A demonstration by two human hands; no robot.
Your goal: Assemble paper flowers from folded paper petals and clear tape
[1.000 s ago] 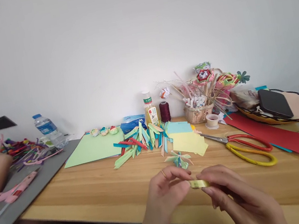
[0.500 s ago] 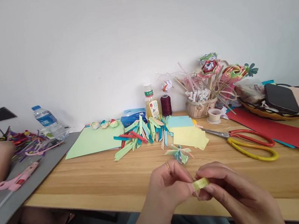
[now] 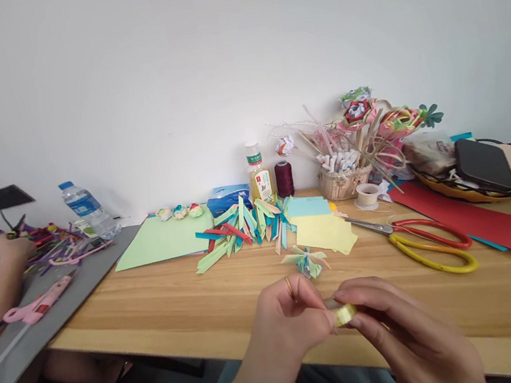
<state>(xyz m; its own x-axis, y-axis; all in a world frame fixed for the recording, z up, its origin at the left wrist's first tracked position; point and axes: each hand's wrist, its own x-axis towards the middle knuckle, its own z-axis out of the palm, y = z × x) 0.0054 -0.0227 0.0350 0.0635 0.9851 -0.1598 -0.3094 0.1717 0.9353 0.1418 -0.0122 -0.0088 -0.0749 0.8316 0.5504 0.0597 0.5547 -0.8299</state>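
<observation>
Low over the front edge of the wooden table, both hands meet at a small yellowish roll of tape (image 3: 345, 315). My left hand (image 3: 291, 332) pinches its left side between thumb and index finger. On the other side, my right hand (image 3: 401, 330) grips it with thumb and fingertips. Part of the roll is hidden behind the fingers. Just beyond the hands lies a folded-paper piece (image 3: 307, 262) in green, blue and peach. Behind that are yellow paper sheets (image 3: 324, 232) and a pile of folded paper strips (image 3: 242, 229).
Scissors (image 3: 434, 245) with red and yellow handles lie to the right, beside red paper (image 3: 480, 219). At the back stand an oil-coloured bottle (image 3: 259, 174), a maroon thread spool (image 3: 284, 179) and a basket (image 3: 345, 183) of paper flowers. Another person's hands (image 3: 13, 250) work at the grey table leftward.
The roll has tilted slightly between my fingers, and my hands stay nearly in place. The other person's hands have shifted a little. The view has moved slightly.
</observation>
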